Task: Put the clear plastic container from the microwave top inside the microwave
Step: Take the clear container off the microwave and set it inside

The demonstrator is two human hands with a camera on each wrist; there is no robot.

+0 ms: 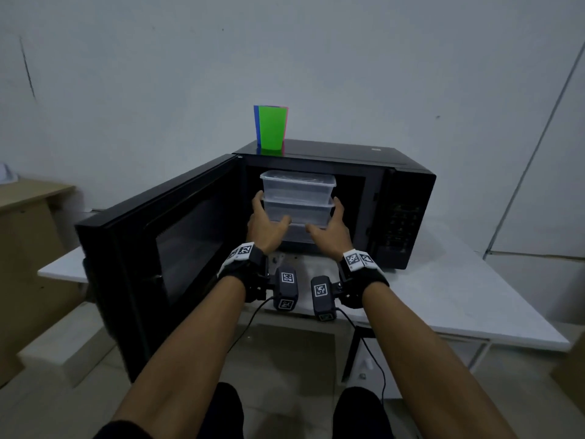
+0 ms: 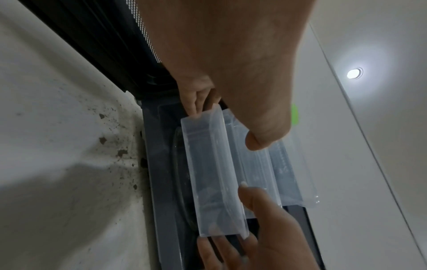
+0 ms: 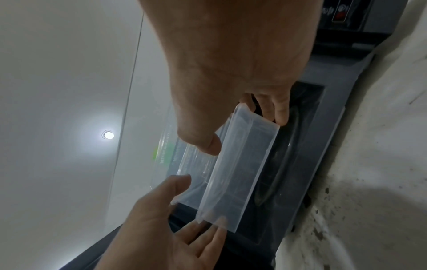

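A stack of clear plastic containers (image 1: 297,198) sits in the mouth of the black microwave (image 1: 408,191), whose door (image 1: 152,236) hangs open to the left. My left hand (image 1: 270,209) grips the stack's left end and my right hand (image 1: 324,217) grips its right end, thumbs at the front. In the left wrist view the left thumb (image 2: 265,138) presses the container (image 2: 215,173) and the fingers (image 2: 196,104) lie under its corner. The right wrist view shows the same grip on the container (image 3: 235,173), held just above the glass turntable (image 3: 284,155).
A nested set of green, blue and pink cups (image 1: 270,128) stands on the microwave's top at the back left. The microwave rests on a white table (image 1: 459,312). A wooden desk (image 1: 28,198) is at the far left.
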